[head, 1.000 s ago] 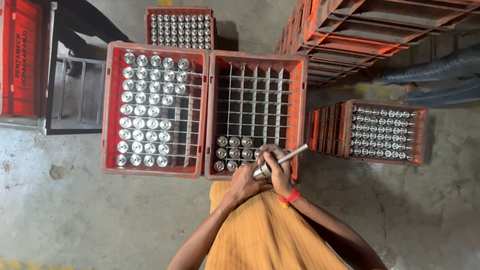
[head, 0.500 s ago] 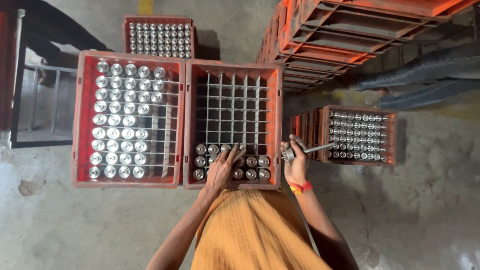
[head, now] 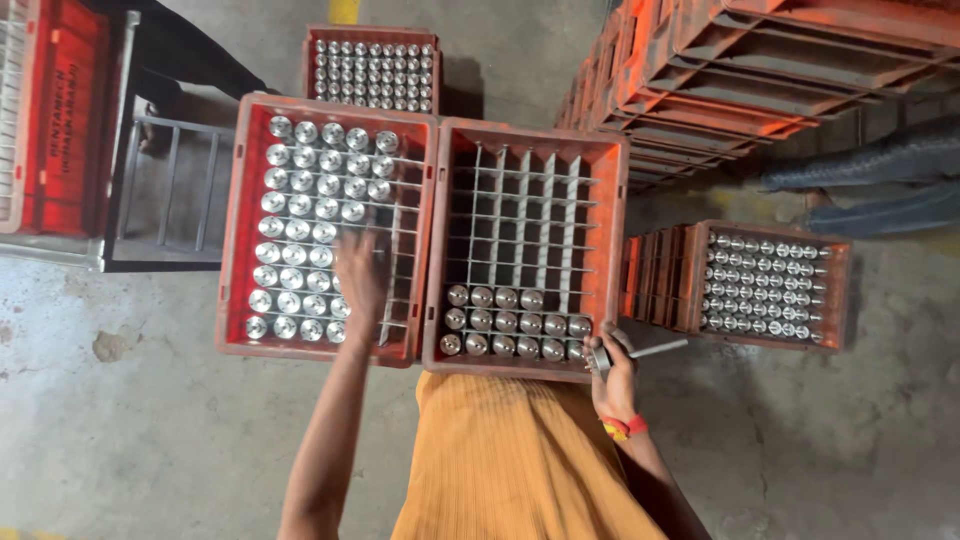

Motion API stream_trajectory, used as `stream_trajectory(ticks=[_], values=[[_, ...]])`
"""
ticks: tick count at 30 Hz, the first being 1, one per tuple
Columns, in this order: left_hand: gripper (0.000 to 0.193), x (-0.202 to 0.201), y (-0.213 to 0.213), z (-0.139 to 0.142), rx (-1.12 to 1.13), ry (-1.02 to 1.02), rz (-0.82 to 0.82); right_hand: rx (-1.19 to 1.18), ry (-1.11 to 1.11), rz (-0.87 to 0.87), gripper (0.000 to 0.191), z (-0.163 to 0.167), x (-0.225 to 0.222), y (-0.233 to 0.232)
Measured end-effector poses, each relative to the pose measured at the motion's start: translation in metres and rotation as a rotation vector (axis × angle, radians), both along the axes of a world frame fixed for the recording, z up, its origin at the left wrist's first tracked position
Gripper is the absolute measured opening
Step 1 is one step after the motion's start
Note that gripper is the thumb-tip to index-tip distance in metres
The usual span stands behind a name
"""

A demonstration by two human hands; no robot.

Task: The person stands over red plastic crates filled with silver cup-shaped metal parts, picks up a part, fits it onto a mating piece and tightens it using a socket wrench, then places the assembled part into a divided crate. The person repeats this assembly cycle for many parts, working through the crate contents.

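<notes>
Crates sit side by side on the floor. Left of the middle crate [head: 612, 240], the full crate [head: 240, 230] holds rows of shiny metal cylinders [head: 300, 215] standing up, round tops facing us. The left hand [head: 358, 280] reaches over them, blurry, so I cannot tell if it grips one. At the middle crate's near right corner, the right hand [head: 612, 372] is closed around a metal gauge tool [head: 640, 352], its thin handle pointing right.

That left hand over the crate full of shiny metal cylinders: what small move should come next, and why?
Probably close the left hand on one metal cylinder in the left crate: the hand hovers over them, while the right crate has many empty slots and the right hand holds a metal tool.
</notes>
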State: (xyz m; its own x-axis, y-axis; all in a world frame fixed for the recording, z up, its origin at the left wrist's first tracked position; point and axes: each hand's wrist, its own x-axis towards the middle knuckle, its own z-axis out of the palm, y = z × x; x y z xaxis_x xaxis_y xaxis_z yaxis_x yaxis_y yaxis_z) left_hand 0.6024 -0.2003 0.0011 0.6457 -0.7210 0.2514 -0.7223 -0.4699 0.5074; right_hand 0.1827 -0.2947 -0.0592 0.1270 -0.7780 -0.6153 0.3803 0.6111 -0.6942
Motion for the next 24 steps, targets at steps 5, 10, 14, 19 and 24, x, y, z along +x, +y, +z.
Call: stream_trajectory(ticks=[5, 10, 14, 19, 24], values=[[0.052, 0.059, -0.010, 0.001, 0.138, -0.256, 0.148, -0.085, -0.077, 0.026, 0.015, 0.004, 0.030, 0.015], [0.046, 0.071, -0.013, 0.012, 0.307, -0.011, 0.023, -0.110, -0.008, 0.045, 0.016, 0.004, 0.043, 0.026], [0.049, 0.068, 0.016, 0.030, -0.113, -0.010, -0.026, -0.062, 0.026, 0.047, 0.015, 0.001, 0.034, 0.036], [0.037, -0.006, 0.030, 0.020, -0.496, 0.852, -0.015, -0.021, 0.040, 0.125, 0.018, 0.016, 0.049, 0.039], [0.012, -0.128, 0.004, -0.005, -0.273, 1.198, -0.162, -0.122, -0.030, 0.265, 0.018, 0.051, 0.089, 0.025]])
